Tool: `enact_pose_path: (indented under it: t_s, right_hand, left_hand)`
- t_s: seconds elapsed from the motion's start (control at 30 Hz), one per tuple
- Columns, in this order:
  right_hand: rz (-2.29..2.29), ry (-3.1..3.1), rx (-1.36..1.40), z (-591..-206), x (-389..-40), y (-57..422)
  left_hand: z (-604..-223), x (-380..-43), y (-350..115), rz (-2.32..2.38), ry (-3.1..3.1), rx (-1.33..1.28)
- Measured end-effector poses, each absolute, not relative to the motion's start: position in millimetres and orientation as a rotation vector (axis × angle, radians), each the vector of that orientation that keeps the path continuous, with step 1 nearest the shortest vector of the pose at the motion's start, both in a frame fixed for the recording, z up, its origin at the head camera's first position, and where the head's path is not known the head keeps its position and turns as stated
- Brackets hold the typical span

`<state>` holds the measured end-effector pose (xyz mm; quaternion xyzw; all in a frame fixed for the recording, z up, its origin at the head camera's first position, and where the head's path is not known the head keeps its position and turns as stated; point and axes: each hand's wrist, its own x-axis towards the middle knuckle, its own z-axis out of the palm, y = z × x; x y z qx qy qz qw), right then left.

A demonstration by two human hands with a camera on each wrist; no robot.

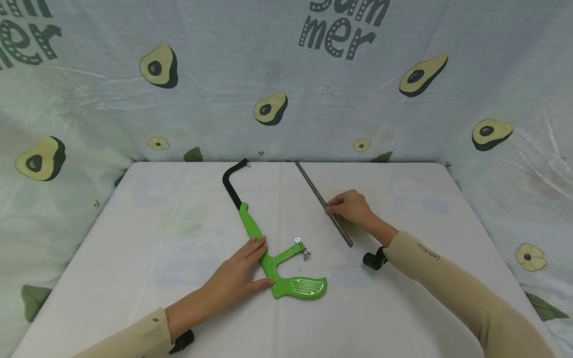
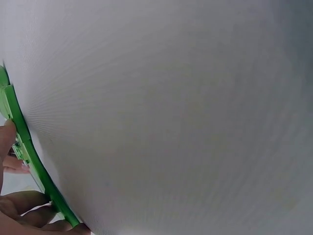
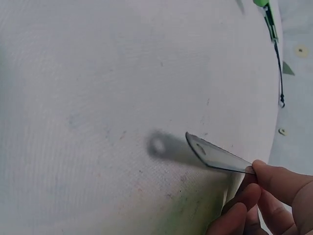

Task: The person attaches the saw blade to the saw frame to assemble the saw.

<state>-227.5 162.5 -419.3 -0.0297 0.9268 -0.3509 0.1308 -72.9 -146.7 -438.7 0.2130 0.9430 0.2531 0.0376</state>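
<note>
A hacksaw frame (image 1: 269, 264) lies flat on the table, with a green body, green handle (image 1: 309, 287) and black curved front arm (image 1: 230, 186). No blade is mounted across it. My left hand (image 1: 237, 271) rests on the green body, fingers stretched out and thumb lower down near the handle; the left wrist view shows the fingertips along the green frame (image 2: 39, 169). To the right, my right hand (image 1: 353, 206) pinches a grey hacksaw blade (image 1: 312, 185) around its middle. In the right wrist view the blade's end (image 3: 217, 155), with a hole in it, stands above the tabletop.
A small metal wing nut (image 1: 306, 254) sits on the frame's short rear arm. The white table (image 1: 179, 308) ends at a curtain (image 1: 215, 74) printed with avocados behind it. Black wrist cameras, such as the right one (image 1: 375, 259), stick out below the sleeves.
</note>
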Motion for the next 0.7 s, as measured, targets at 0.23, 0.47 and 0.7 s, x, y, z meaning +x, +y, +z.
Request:
enact_pose_path:
  t_s: [0.23, 0.47, 0.7]
  right_hand:
    - [-1.13, 2.624, -0.012, -416.9, -227.5, 165.3]
    - [-1.32, 2.511, 0.018, -414.3, -222.3, 165.9]
    - [-1.45, 2.41, -0.004, -406.3, -215.3, 162.2]
  left_hand:
    - [-437.8, -72.5, -145.6, 0.772, 2.883, 0.618]
    - [-438.7, -71.4, -145.7, 0.761, 2.891, 0.627]
    - [-439.4, -71.6, -145.9, 0.744, 2.918, 0.653]
